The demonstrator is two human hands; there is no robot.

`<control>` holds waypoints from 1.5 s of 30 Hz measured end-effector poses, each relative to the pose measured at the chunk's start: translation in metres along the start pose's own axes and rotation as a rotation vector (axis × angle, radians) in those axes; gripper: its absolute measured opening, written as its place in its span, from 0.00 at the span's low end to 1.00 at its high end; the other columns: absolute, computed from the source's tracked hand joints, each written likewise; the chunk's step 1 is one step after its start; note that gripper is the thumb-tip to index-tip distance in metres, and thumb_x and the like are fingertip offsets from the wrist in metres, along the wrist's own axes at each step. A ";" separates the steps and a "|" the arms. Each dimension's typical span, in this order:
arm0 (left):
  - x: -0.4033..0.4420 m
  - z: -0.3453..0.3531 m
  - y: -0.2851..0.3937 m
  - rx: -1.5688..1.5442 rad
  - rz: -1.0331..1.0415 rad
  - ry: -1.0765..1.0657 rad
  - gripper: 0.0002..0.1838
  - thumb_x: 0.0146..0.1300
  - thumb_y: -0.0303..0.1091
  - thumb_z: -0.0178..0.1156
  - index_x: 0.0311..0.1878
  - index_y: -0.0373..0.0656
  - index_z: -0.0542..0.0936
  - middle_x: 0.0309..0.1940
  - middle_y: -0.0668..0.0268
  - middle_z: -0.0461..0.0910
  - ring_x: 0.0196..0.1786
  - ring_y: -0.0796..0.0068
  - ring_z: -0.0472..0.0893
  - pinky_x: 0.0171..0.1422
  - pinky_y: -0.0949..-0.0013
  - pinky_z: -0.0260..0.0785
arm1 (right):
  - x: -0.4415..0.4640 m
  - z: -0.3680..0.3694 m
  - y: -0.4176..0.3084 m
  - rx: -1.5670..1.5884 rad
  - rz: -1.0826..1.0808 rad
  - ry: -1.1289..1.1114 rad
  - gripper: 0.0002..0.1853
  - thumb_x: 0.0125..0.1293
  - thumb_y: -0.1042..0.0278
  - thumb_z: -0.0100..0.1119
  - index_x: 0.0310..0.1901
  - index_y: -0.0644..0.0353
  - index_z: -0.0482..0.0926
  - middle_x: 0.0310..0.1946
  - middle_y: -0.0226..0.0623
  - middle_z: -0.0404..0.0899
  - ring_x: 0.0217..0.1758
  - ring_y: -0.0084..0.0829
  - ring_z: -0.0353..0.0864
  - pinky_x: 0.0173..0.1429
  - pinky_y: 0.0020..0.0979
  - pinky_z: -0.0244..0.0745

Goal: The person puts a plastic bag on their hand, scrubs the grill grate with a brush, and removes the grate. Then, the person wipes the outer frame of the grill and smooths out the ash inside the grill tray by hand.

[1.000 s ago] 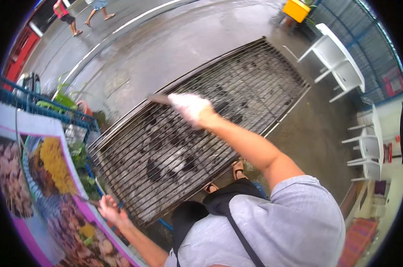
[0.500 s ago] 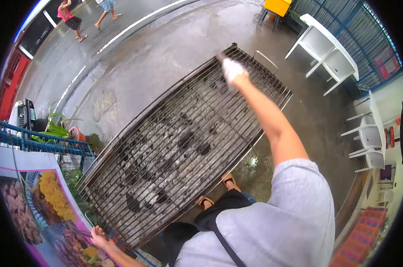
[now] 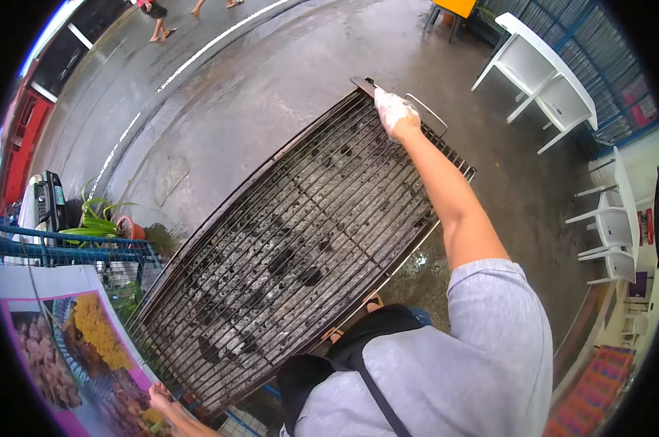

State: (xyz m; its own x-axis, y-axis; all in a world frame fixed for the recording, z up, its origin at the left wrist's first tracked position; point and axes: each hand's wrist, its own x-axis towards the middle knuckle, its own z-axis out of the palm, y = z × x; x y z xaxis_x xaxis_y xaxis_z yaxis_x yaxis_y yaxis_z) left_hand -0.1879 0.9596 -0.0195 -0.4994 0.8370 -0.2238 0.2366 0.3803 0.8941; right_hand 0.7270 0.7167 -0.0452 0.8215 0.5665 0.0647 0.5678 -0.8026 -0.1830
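Note:
A long charcoal grill [image 3: 387,266] with a wire grate lies at a slant in front of me, with grey ash and black coals under its bars. My right hand [image 3: 396,114], covered in something white like a thin glove, is closed around a flat, brownish tool [image 3: 363,87]. The tool's tip lies at the grill's far corner, beside the wire end handle [image 3: 429,109]. At the near left end, my left hand [image 3: 162,400] is closed at the grill's edge, seemingly on the other end handle; its grip is partly hidden.
A board with food pictures [image 3: 74,349] stands at the left, beside a blue fence [image 3: 74,251] and a potted plant [image 3: 129,229]. White tables [image 3: 544,73] stand at the right. Two people walk on the wet road beyond. My sandalled feet are under the grill's near edge.
My right hand and the tool have moved slightly right, to the grill's far corner. My left hand stays at the near end. The view has shifted, and the walkers sit higher in it.

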 end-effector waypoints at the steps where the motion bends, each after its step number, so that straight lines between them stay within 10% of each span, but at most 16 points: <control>1: 0.003 -0.002 0.000 0.032 0.006 0.009 0.13 0.61 0.39 0.58 0.36 0.37 0.80 0.33 0.63 0.81 0.35 0.71 0.79 0.39 0.73 0.71 | -0.004 -0.005 -0.009 0.015 0.010 -0.023 0.22 0.74 0.56 0.32 0.58 0.59 0.71 0.53 0.46 0.80 0.53 0.47 0.81 0.57 0.46 0.75; 6: 0.007 -0.004 0.000 0.025 -0.010 -0.008 0.12 0.59 0.37 0.60 0.37 0.37 0.80 0.32 0.65 0.82 0.34 0.75 0.79 0.36 0.75 0.69 | -0.112 -0.057 -0.080 0.166 -0.145 -0.428 0.28 0.75 0.52 0.24 0.68 0.57 0.61 0.62 0.49 0.72 0.61 0.44 0.76 0.71 0.42 0.62; 9: 0.011 -0.006 -0.004 0.019 -0.002 0.010 0.11 0.58 0.36 0.61 0.37 0.38 0.81 0.31 0.66 0.82 0.33 0.77 0.78 0.34 0.76 0.68 | -0.098 -0.084 -0.011 0.321 0.136 -0.350 0.31 0.75 0.45 0.23 0.63 0.56 0.71 0.60 0.49 0.73 0.64 0.43 0.73 0.69 0.36 0.64; 11: 0.012 0.001 -0.010 -0.025 0.026 0.065 0.10 0.57 0.35 0.61 0.37 0.38 0.81 0.31 0.66 0.82 0.32 0.78 0.78 0.32 0.77 0.67 | -0.078 -0.006 0.055 0.217 -0.030 0.081 0.33 0.74 0.42 0.24 0.61 0.57 0.73 0.56 0.50 0.76 0.61 0.43 0.75 0.66 0.37 0.67; 13: 0.018 0.000 -0.013 -0.072 0.045 0.091 0.10 0.57 0.37 0.61 0.36 0.39 0.81 0.28 0.67 0.80 0.25 0.81 0.74 0.26 0.78 0.62 | -0.101 -0.064 -0.010 0.381 0.174 -0.371 0.32 0.75 0.41 0.28 0.61 0.56 0.72 0.55 0.49 0.78 0.57 0.41 0.78 0.62 0.36 0.71; 16: 0.027 -0.011 -0.010 0.103 -0.004 -0.033 0.12 0.61 0.41 0.58 0.32 0.41 0.80 0.30 0.68 0.81 0.29 0.79 0.76 0.30 0.76 0.67 | -0.179 0.008 -0.054 0.456 -0.395 -0.214 0.30 0.76 0.42 0.28 0.67 0.53 0.66 0.59 0.46 0.75 0.59 0.38 0.77 0.66 0.32 0.69; 18: 0.032 -0.010 -0.017 0.076 0.002 -0.031 0.12 0.61 0.40 0.58 0.33 0.40 0.81 0.30 0.68 0.81 0.29 0.79 0.75 0.30 0.75 0.66 | -0.205 -0.054 -0.073 0.409 -0.387 -0.304 0.32 0.74 0.38 0.26 0.66 0.49 0.68 0.59 0.45 0.75 0.60 0.37 0.76 0.67 0.32 0.68; 21: 0.035 -0.013 -0.015 0.090 -0.046 -0.038 0.14 0.62 0.40 0.57 0.37 0.39 0.81 0.29 0.68 0.80 0.26 0.81 0.73 0.27 0.75 0.62 | -0.146 -0.045 0.013 0.454 0.167 -0.489 0.35 0.71 0.31 0.27 0.53 0.50 0.77 0.46 0.45 0.82 0.51 0.37 0.81 0.57 0.35 0.75; 25: 0.040 -0.018 -0.013 0.028 -0.053 -0.061 0.14 0.63 0.42 0.56 0.40 0.40 0.81 0.32 0.70 0.79 0.24 0.83 0.70 0.25 0.77 0.57 | -0.148 -0.032 0.022 0.418 0.164 -0.244 0.34 0.72 0.34 0.32 0.64 0.52 0.69 0.49 0.49 0.81 0.56 0.42 0.79 0.62 0.36 0.72; 27: 0.033 -0.016 -0.011 0.037 -0.078 -0.103 0.13 0.63 0.41 0.55 0.40 0.42 0.81 0.29 0.71 0.77 0.24 0.84 0.69 0.24 0.79 0.56 | -0.214 -0.094 -0.056 0.548 0.051 -0.581 0.48 0.63 0.21 0.20 0.73 0.52 0.55 0.72 0.44 0.58 0.73 0.44 0.60 0.77 0.36 0.47; 29: 0.037 -0.015 -0.018 -0.004 -0.067 -0.102 0.13 0.64 0.42 0.55 0.40 0.43 0.81 0.28 0.73 0.76 0.24 0.85 0.70 0.23 0.80 0.56 | -0.272 -0.121 -0.098 0.656 -0.123 -0.749 0.46 0.64 0.22 0.20 0.73 0.48 0.54 0.72 0.43 0.57 0.74 0.42 0.60 0.78 0.35 0.47; 32: 0.039 -0.016 -0.016 -0.060 -0.062 -0.150 0.13 0.64 0.43 0.54 0.40 0.45 0.81 0.26 0.75 0.75 0.24 0.87 0.71 0.23 0.81 0.57 | -0.286 -0.084 -0.061 0.643 -0.084 -0.398 0.38 0.70 0.29 0.29 0.63 0.51 0.73 0.59 0.49 0.75 0.63 0.42 0.74 0.68 0.33 0.65; 36: 0.024 -0.009 -0.009 -0.093 -0.093 -0.142 0.13 0.65 0.43 0.53 0.40 0.46 0.80 0.27 0.77 0.76 0.26 0.88 0.73 0.22 0.83 0.58 | -0.217 -0.009 0.118 -0.327 -0.223 0.056 0.22 0.76 0.60 0.35 0.67 0.57 0.62 0.56 0.47 0.76 0.59 0.35 0.77 0.66 0.34 0.71; 37: 0.029 -0.012 -0.012 -0.090 -0.093 -0.150 0.13 0.65 0.43 0.53 0.40 0.46 0.80 0.27 0.77 0.76 0.26 0.88 0.73 0.22 0.83 0.58 | -0.227 -0.059 0.077 0.020 0.103 -0.136 0.22 0.75 0.65 0.36 0.68 0.57 0.61 0.60 0.44 0.74 0.63 0.34 0.74 0.68 0.30 0.69; 41: 0.039 -0.014 -0.015 -0.074 -0.073 -0.197 0.12 0.65 0.42 0.53 0.40 0.46 0.81 0.27 0.76 0.76 0.26 0.88 0.73 0.21 0.83 0.57 | -0.326 -0.004 0.004 0.446 -0.266 -0.012 0.27 0.76 0.48 0.35 0.67 0.55 0.66 0.62 0.45 0.72 0.63 0.39 0.73 0.68 0.34 0.68; 45: 0.030 -0.012 -0.010 -0.068 -0.051 -0.187 0.13 0.64 0.42 0.54 0.41 0.44 0.81 0.28 0.75 0.77 0.26 0.88 0.73 0.20 0.83 0.57 | -0.377 -0.041 -0.040 0.338 -0.042 -0.522 0.28 0.75 0.41 0.34 0.64 0.49 0.72 0.57 0.43 0.77 0.59 0.40 0.77 0.61 0.35 0.74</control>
State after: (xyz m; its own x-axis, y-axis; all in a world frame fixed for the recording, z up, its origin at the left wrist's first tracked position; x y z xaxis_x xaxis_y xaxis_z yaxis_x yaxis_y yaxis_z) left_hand -0.2153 0.9762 -0.0302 -0.3444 0.8783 -0.3316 0.1549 0.4015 0.9027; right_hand 0.3966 0.5274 -0.0224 0.6170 0.6811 -0.3942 0.4810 -0.7228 -0.4962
